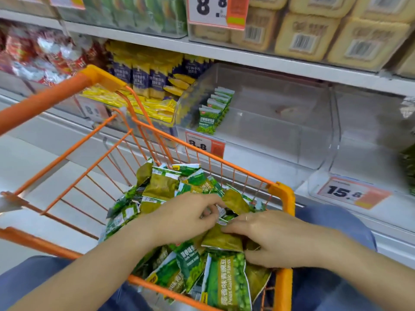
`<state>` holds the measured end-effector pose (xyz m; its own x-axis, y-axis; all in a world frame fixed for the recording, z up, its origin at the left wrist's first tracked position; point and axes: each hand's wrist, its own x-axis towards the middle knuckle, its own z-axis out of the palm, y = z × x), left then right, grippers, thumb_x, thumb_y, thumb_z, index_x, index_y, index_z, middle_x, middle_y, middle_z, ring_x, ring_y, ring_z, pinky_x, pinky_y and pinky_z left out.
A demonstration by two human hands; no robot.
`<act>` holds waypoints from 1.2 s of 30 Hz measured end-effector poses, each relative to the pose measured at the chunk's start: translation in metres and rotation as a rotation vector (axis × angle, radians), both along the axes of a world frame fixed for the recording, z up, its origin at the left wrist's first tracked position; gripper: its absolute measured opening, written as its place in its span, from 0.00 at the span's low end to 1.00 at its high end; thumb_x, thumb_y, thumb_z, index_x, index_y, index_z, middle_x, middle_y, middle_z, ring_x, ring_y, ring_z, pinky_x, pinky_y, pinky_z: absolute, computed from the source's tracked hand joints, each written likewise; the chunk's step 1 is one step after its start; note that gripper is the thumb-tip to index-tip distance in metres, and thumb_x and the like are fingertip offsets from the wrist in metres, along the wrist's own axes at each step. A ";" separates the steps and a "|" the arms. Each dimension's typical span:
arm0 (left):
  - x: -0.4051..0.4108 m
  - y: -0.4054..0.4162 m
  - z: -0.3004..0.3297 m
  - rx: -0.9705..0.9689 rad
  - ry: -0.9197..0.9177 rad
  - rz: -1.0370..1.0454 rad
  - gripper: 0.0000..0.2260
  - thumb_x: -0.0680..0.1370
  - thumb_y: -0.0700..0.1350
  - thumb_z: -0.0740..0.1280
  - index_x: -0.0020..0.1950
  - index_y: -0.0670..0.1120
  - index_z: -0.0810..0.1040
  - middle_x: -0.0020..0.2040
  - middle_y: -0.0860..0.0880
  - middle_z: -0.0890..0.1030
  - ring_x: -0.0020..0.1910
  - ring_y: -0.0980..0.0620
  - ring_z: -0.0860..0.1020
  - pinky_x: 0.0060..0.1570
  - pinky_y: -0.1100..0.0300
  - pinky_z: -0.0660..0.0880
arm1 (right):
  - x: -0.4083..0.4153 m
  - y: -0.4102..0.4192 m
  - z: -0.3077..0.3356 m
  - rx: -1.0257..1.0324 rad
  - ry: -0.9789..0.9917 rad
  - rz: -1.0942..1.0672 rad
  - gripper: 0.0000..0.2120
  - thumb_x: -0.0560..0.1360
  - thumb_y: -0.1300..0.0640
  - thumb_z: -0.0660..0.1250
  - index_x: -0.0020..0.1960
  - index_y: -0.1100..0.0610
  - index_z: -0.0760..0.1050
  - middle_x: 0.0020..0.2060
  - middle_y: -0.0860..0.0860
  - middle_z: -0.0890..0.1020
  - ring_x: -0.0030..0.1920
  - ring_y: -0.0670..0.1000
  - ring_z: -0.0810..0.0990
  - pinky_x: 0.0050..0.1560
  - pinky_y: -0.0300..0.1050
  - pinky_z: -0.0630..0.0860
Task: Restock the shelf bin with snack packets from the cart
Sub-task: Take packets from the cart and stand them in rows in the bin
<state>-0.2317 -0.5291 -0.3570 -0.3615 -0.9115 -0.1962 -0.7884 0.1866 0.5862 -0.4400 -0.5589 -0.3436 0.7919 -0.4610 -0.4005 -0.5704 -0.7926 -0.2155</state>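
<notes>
Green and olive foil everywhere in the orange wire cart (pixel 281 194): a deep heap of snack packets (pixel 179 189), crinkled, glossy, flat little pillows with crimped ends, some face up with pea pictures, some showing dull gold backs. Both hands down in that heap. Left hand (pixel 179 217) curled over the pile, fingertips pinching at a packet edge near the middle. Right hand (pixel 274 237) laid across an olive packet, fingers bent and apparently gathering it; whether truly gripped or only pressed, cannot tell.

Up on the shelf, clear plastic shelf bin (pixel 258 122): smooth, hard, see-through walls with rounded corners, mostly bare inside. Only one short row of green packets (pixel 215 111) standing upright on edge at the bin's left end, one behind another. Judged from that, barely begun: a single file placed, most of the bin unfilled, most of the stock in the cart.

Price tag (pixel 205 144) reading 8.8 clipped to the bin's front lip, just above the cart rim. Yellow and navy packets (pixel 152 86) packed tight in the bin to the left; pale boxed biscuits (pixel 314 30) on the shelf above.
</notes>
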 end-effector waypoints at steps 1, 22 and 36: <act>0.003 -0.001 0.000 -0.010 0.036 0.056 0.14 0.80 0.49 0.62 0.66 0.56 0.73 0.51 0.61 0.80 0.49 0.63 0.78 0.52 0.60 0.76 | -0.001 -0.002 0.001 0.013 -0.081 -0.066 0.22 0.75 0.45 0.57 0.69 0.43 0.66 0.57 0.46 0.78 0.52 0.47 0.76 0.51 0.49 0.75; -0.150 -0.054 0.078 0.250 0.619 0.025 0.09 0.66 0.45 0.76 0.41 0.43 0.82 0.29 0.49 0.77 0.28 0.59 0.75 0.26 0.68 0.70 | -0.124 -0.002 0.037 0.093 -1.241 -0.875 0.07 0.77 0.54 0.62 0.41 0.49 0.75 0.28 0.46 0.76 0.30 0.42 0.74 0.34 0.41 0.73; -0.390 -0.131 0.066 0.088 0.778 -0.034 0.04 0.76 0.47 0.69 0.48 0.49 0.75 0.41 0.46 0.82 0.36 0.51 0.82 0.36 0.55 0.81 | -0.329 -0.029 0.046 -0.129 -1.256 -1.175 0.16 0.67 0.64 0.75 0.49 0.50 0.75 0.43 0.52 0.84 0.44 0.50 0.83 0.49 0.46 0.79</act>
